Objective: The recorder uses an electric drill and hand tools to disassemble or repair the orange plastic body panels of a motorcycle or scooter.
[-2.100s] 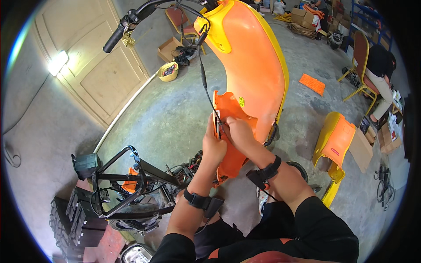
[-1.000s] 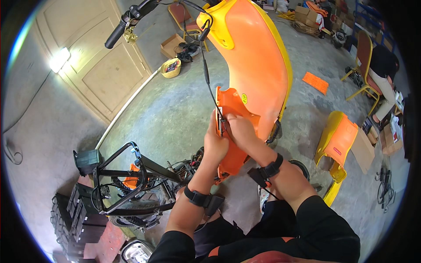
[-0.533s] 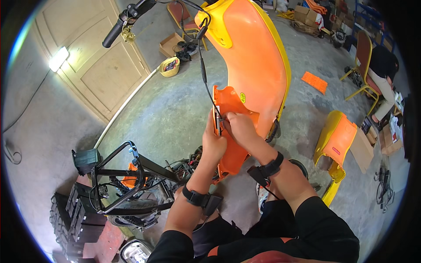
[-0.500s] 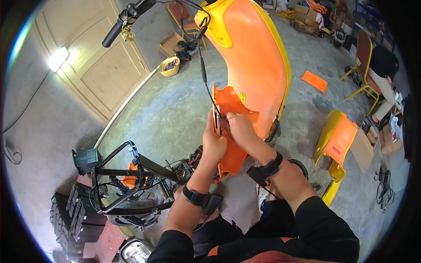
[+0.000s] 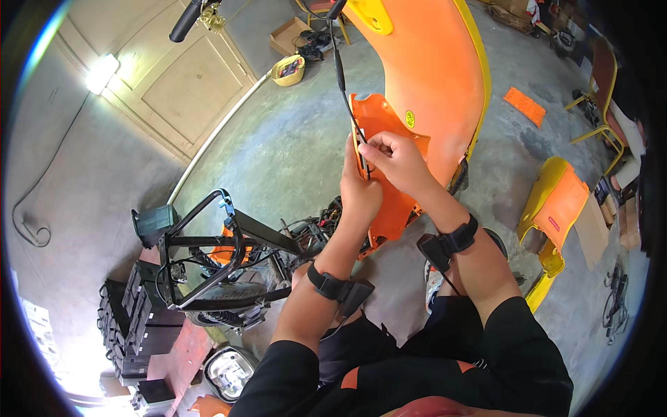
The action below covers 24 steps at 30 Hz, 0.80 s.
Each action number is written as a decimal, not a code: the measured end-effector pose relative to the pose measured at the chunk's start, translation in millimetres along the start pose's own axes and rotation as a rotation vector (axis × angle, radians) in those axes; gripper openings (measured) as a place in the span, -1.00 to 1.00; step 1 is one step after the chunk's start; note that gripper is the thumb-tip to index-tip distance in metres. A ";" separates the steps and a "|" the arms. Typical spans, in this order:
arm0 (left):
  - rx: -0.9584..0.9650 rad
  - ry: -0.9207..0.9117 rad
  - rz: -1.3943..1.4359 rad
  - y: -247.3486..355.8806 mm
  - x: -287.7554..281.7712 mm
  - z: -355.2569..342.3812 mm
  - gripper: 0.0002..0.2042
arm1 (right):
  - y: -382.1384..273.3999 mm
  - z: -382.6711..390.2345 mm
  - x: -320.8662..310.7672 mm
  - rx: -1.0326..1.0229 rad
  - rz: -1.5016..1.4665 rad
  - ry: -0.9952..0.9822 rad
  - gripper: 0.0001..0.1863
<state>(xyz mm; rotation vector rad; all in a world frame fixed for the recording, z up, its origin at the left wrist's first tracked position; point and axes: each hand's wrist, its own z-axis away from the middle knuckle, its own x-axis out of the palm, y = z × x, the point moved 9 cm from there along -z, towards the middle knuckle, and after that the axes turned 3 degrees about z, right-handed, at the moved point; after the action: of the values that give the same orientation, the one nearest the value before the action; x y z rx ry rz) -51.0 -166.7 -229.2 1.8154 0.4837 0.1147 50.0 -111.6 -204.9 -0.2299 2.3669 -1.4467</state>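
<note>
My left hand point(image 5: 361, 193) is closed round the left edge of an orange plastic panel point(image 5: 396, 217), its thumb beside a black cable point(image 5: 340, 73). From above, the cable runs down along that edge into my grip. My right hand point(image 5: 401, 165) reaches over the panel, with thumb and forefinger pinched at the cable, close to my left fingertips. What lies under the fingers is partly hidden. Just behind the panel stands a large orange and yellow curved body cover point(image 5: 438, 83), touching or nearly touching it.
A black bike frame point(image 5: 267, 233) with exposed wiring stands at left, near black cases point(image 5: 156, 313). An orange and yellow cover point(image 5: 559, 201) lies at right, near a flat orange piece point(image 5: 524, 106). A yellow basket point(image 5: 288, 71) sits by the wall. Someone sits on a chair point(image 5: 606, 69) at far right.
My view has shifted, so the scene sits higher and further right in places. My right fingers have moved up along the panel edge to the cable; my left hand keeps its hold.
</note>
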 end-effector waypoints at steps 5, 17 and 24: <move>-0.067 0.029 0.121 4.2 -2.7 -2.0 -0.14 | 22.3 -3.8 -26.5 0.157 0.043 0.280 -0.67; 0.126 0.132 0.137 41.4 -9.1 8.5 -0.19 | 29.1 -6.0 -26.5 0.231 -0.118 0.324 -0.68; 0.318 0.178 -0.072 50.0 -4.2 17.8 -0.18 | -10.4 -5.4 -30.6 0.071 -0.175 0.360 -0.71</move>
<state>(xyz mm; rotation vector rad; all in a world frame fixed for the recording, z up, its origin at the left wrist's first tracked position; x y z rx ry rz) -35.9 -195.3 -186.9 2.1062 0.7248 0.1576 75.7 -102.2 -186.9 -0.1742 2.6239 -1.7792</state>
